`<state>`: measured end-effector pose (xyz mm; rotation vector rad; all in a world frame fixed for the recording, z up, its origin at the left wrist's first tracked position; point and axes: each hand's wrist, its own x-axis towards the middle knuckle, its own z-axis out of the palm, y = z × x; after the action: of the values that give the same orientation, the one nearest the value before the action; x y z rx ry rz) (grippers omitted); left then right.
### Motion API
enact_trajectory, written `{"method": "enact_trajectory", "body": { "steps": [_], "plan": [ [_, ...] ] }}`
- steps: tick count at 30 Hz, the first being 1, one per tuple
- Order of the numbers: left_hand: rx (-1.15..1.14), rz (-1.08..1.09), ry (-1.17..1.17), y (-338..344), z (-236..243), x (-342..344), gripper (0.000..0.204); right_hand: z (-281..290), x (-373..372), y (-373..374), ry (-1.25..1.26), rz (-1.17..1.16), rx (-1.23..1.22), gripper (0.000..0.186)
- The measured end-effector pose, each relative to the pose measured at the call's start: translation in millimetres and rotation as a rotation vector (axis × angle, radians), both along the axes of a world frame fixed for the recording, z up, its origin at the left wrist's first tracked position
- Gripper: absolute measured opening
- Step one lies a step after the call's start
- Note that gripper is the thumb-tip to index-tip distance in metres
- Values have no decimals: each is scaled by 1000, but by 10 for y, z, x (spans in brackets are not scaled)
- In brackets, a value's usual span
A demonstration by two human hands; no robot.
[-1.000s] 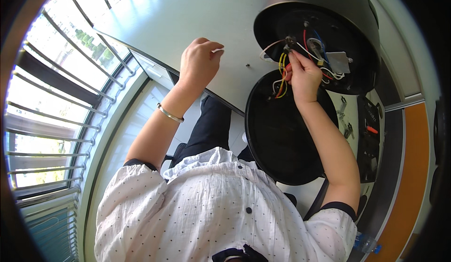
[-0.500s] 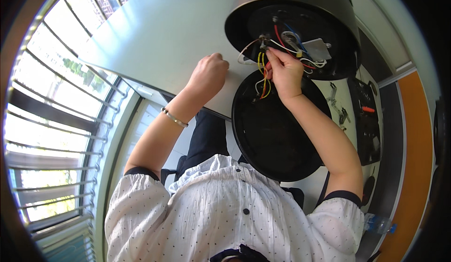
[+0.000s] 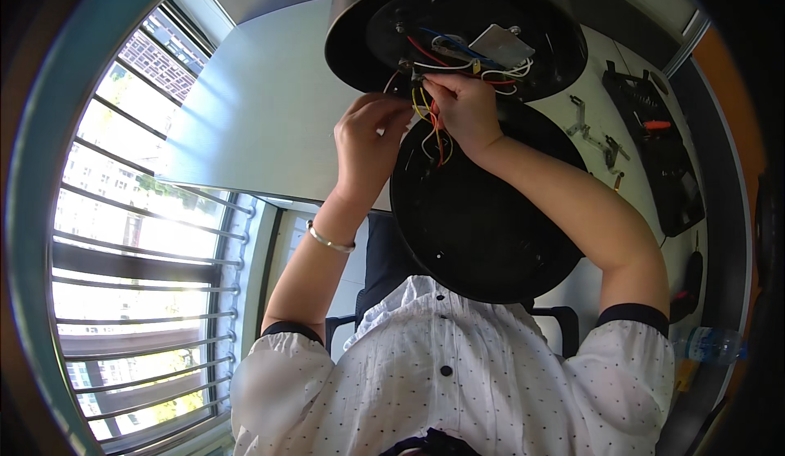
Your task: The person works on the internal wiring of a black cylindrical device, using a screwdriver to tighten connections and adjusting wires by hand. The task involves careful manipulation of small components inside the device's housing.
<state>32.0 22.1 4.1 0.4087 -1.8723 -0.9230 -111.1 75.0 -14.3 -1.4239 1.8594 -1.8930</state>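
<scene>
My right hand (image 3: 462, 108) pinches a bundle of yellow and red wires (image 3: 431, 133) that hangs from the open underside of a black round housing (image 3: 368, 43). Inside the housing lie more red, blue and white wires and a white module (image 3: 500, 45). My left hand (image 3: 368, 141) is curled right beside the bundle, its fingertips at the wires' root, and a small white piece (image 3: 381, 132) shows between its fingers. Below both hands a black round cover (image 3: 482, 227) lies on the white table (image 3: 262, 112).
To the right on the table are metal brackets (image 3: 593, 133) and a black tool tray (image 3: 666, 157) with an orange-handled tool. A water bottle (image 3: 707, 344) lies at the lower right. A barred window (image 3: 139, 251) fills the left.
My left hand has moved right, from over the table to the wire bundle beside my right hand. The view has shifted, so the housing sits nearer the middle.
</scene>
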Motion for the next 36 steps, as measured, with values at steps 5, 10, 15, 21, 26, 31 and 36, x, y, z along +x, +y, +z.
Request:
{"method": "enact_trajectory", "body": {
  "steps": [5, 10, 15, 21, 26, 31, 36],
  "plan": [
    [-107, 81, -40, -86, -8, -186, 11, 2, -19, 17, 88, -75, -11, 14],
    [-39, 89, 20, -112, -82, -284, 8, 36, 8, 39, 81, -81, 12, 14],
    [-194, 189, -46, -210, -142, -359, 4, 9, -13, 18, 235, -116, -61, 13],
    [-354, 267, -58, -165, -37, -413, 5, 99, 13, 86, 27, -7, 28, 14],
    [-418, 314, -83, -152, -17, -411, 8, 75, 4, 74, 124, -56, 16, 14],
    [-445, 316, -75, -169, -35, -417, 7, 77, 0, 77, 136, -52, 27, 14],
    [-440, 313, -89, -139, -9, -415, 6, 69, -4, 73, 143, -47, 7, 14]
  ]
}}
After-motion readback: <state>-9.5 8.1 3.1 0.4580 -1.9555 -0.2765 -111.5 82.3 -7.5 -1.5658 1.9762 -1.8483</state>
